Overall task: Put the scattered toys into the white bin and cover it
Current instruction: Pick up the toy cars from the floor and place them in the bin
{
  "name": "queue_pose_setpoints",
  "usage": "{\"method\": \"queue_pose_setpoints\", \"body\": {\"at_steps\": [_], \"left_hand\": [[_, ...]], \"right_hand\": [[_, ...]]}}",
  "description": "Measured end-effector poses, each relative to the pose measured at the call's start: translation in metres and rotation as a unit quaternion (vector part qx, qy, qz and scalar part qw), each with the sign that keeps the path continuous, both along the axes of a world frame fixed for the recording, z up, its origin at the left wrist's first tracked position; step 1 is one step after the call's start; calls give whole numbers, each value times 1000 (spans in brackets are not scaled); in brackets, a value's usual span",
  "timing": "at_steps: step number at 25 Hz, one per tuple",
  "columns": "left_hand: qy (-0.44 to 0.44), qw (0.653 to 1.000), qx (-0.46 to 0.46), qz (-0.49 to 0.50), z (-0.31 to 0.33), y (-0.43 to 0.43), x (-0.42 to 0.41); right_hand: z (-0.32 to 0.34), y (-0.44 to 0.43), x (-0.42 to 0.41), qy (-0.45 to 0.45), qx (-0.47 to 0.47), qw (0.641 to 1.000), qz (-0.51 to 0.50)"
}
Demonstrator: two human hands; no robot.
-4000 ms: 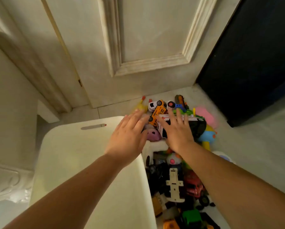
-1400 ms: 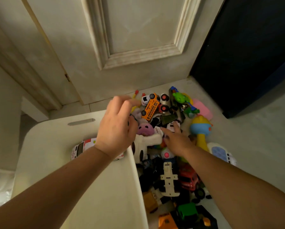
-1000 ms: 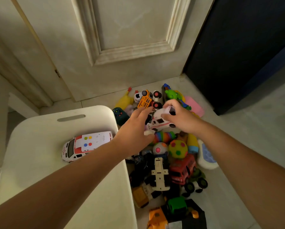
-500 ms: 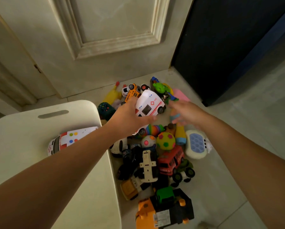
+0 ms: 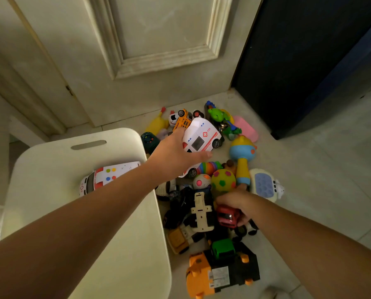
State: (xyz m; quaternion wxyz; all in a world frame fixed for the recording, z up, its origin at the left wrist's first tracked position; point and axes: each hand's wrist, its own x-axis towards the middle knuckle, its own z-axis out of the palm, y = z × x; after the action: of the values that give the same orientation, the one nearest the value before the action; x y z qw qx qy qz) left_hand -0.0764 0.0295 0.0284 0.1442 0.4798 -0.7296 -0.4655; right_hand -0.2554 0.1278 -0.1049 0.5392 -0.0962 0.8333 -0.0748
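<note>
plainly, the small white ambulance [image 5: 201, 137] is gripped by the left hand [image 5: 176, 152], with the thumb laid along its lower side and the fingers wrapped behind it. it appears to be held clear of the heap, probably so that it can be carried across without the other toys being dragged along. the right hand [image 5: 236, 201] is curled down over a red truck [image 5: 226, 216] low in the pile, and the truck is clasped from above. that grasp is judged to be a second pick prepared while the first is carried.

round the truck, a yellow spotted ball [image 5: 223, 182], a blue and yellow rattle [image 5: 242, 152] and an orange and black truck [image 5: 221, 272] are packed close together on the floor [image 5: 309, 180]. a careless pull could therefore set the neighbours rolling.

the white bin [image 5: 51, 169] is found just to the left of the heap, touching or nearly touching it, so only a short swing of the arm is needed. a larger ambulance [image 5: 109, 175] is seen on its pale surface below a slot handle. whether that surface is the inside of the bin or a lid cannot be told. most of the toys are left on the floor, so the task is judged to be at an early stage, and covering is not yet called for.
</note>
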Motion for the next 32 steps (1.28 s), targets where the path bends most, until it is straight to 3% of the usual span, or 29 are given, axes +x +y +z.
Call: {"method": "queue_pose_setpoints", "body": {"at_steps": [4, 7, 9, 11, 13, 15, 18, 21, 23, 27, 30, 32], "left_hand": [[20, 999, 31, 16, 14, 0, 18], [49, 987, 145, -43, 34, -4, 48], [52, 951, 275, -128, 50, -10, 76], [26, 913, 363, -183, 60, -15, 112], [-29, 899, 400, -174, 61, -19, 147], [-106, 903, 404, -100, 50, -22, 178], [-167, 911, 369, 77, 11, -13, 209], [-162, 901, 340, 213, -50, 9, 210], [-142, 889, 322, 294, -89, 25, 195], [-158, 903, 290, 274, -137, 42, 166], [-127, 916, 311, 217, -151, 49, 163], [-101, 928, 303, 191, -157, 51, 166]], "right_hand": [[50, -6, -23, -74, 72, 994, 48], [124, -18, -35, -113, 98, 969, 198], [179, -32, -22, -176, 24, 950, 255], [225, -46, 14, -239, -109, 931, 254], [248, -58, 62, -291, -197, 906, 238], [247, -66, 117, -310, -234, 889, 242], [207, -69, 194, -181, -235, 912, 283], [133, -66, 241, 13, -173, 914, 367], [84, -64, 252, 66, -149, 924, 345], [33, -61, 251, 74, -140, 949, 274], [14, -56, 248, 79, -109, 939, 316], [5, -53, 250, 118, -98, 913, 379]]}}
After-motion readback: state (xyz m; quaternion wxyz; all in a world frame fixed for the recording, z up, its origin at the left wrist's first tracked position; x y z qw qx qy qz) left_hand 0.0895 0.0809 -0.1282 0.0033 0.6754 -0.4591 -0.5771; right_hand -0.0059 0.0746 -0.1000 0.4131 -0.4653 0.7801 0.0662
